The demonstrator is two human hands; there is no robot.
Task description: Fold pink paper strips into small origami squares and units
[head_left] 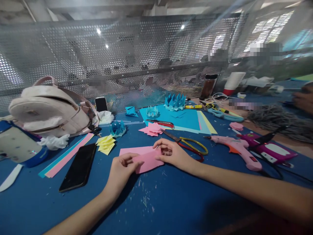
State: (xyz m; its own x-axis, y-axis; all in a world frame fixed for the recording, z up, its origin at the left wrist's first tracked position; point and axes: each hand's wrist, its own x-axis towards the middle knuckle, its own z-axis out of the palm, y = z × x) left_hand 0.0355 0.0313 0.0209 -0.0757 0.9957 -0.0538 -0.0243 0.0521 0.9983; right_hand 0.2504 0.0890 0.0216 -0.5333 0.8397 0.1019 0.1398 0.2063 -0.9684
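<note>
Pink paper (146, 160) lies on the blue table (171, 202), mid-fold. Left hand (121, 171) pinches its near corner, right hand (171, 153) presses the far edge, probably. Next: a clean crease, using both 2 hands.

We find no text, brand, number or sign that we can read anywhere in this view. The white label on the magenta tool (270, 152) is blank or too blurred for us to tell, and the yellow marker (193, 106) shows only illegible specks.
</note>
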